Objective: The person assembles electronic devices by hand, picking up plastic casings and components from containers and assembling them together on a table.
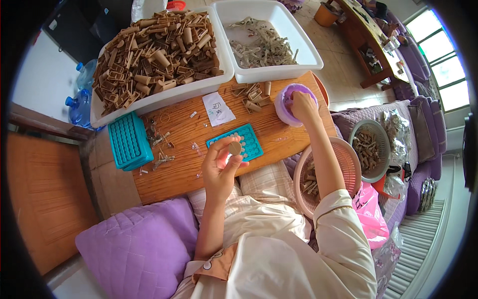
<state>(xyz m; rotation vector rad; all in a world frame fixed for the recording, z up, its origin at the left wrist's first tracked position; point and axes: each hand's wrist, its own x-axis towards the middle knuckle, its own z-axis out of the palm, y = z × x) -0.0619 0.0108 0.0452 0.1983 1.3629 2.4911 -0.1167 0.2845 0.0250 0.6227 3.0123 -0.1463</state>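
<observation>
My left hand [219, 169] is raised over the near edge of the wooden table, fingers closed on a small brown cylinder [235, 148] whose round end faces up. Just behind it lies a teal tray with round holes [253, 144], partly covered by the hand; pale round pieces sit in some holes. On the right, my right hand [302, 106] reaches into a purple tub [280, 110]. Its fingertips are down inside the tub, so what they touch is hidden. Several loose brown cardboard-like pieces [253, 106] lie on the table left of the tub.
A large white bin [226, 74] heaped with brown pieces and another white bin [279, 74] with clear plastic bits stand behind. Stacked teal trays [130, 142] are at left, near a paper note [218, 110]. A pink basket [351, 154] and grey basket [386, 162] hold brown pieces.
</observation>
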